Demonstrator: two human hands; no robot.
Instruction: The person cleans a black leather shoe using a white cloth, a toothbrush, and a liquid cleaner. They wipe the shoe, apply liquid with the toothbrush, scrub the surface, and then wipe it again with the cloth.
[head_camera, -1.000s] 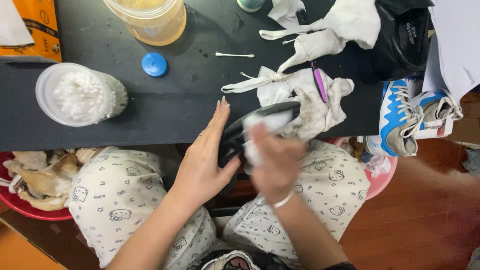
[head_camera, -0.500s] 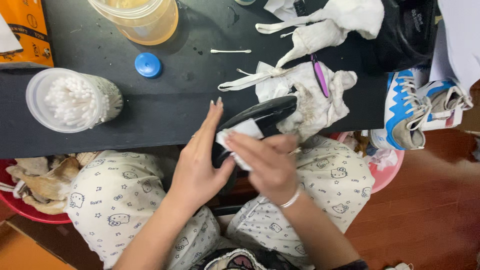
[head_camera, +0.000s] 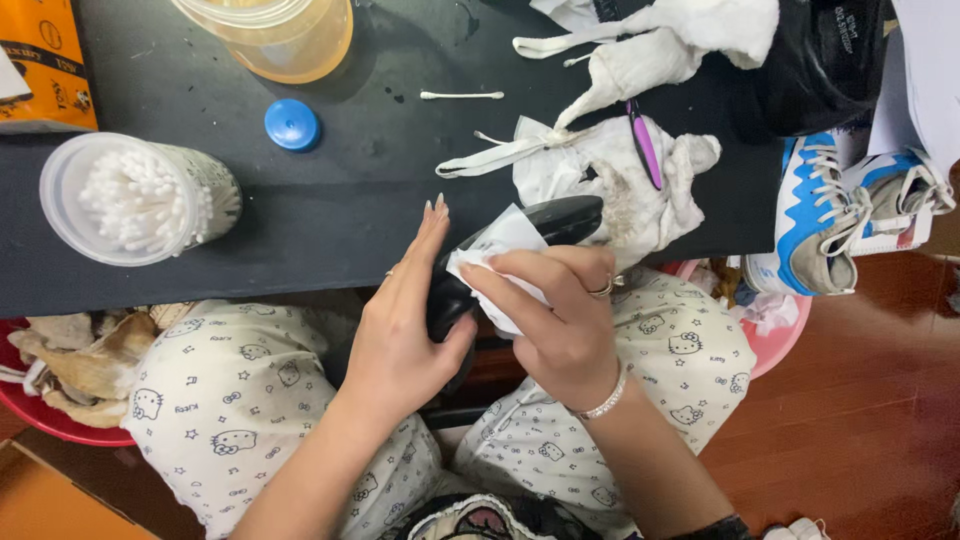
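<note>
Black and glossy, the shoe (head_camera: 520, 250) lies across the person's lap at the near edge of the table (head_camera: 300, 220), its toe pointing up and to the right. The left hand (head_camera: 405, 320) cups the shoe from the side, fingers stretched flat along it and thumb tucked under: a loose, open grip rather than a clamp. The right hand (head_camera: 555, 315) has its fingers pressed together on a folded white wipe (head_camera: 495, 265), held flat against the shoe's upper. Beyond the toe lie stained white rags (head_camera: 620, 180) with a purple-handled tool (head_camera: 645, 150) on them, a cotton swab (head_camera: 462, 96), a blue cap (head_camera: 292, 125) and a tub of swabs (head_camera: 135, 200). Judging from the loose cradling, firm rubbing could roll the shoe off the lap, or drag the dirty rags off the table.
</note>
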